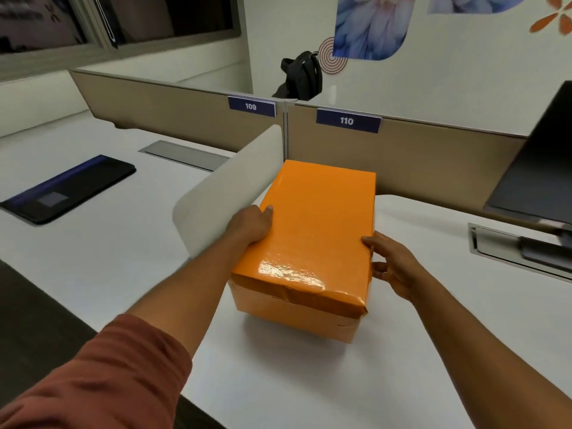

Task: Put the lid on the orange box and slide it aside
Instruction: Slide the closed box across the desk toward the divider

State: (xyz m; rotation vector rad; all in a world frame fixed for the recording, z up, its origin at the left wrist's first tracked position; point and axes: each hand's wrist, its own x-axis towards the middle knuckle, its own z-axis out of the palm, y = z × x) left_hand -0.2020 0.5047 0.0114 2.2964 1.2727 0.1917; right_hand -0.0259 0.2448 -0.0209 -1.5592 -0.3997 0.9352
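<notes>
A black folder with a blue stripe (69,187) is lying at the far left of the white bench (102,261), well apart from everything else. A rounded white divider panel (223,193) is standing between that side and the middle of the bench. The left hand (252,224), coming out of a rust-red sleeve (102,376), is pressing flat against the left side of the lid (312,230), thumb lying on its top. The lid is sitting closed on the orange box (297,317), which is resting on the bench just right of the divider. The right hand (393,267) is cupping the lid's right edge with fingers spread. At the far right a dark open laptop (538,174) is standing near the bench edge.
</notes>
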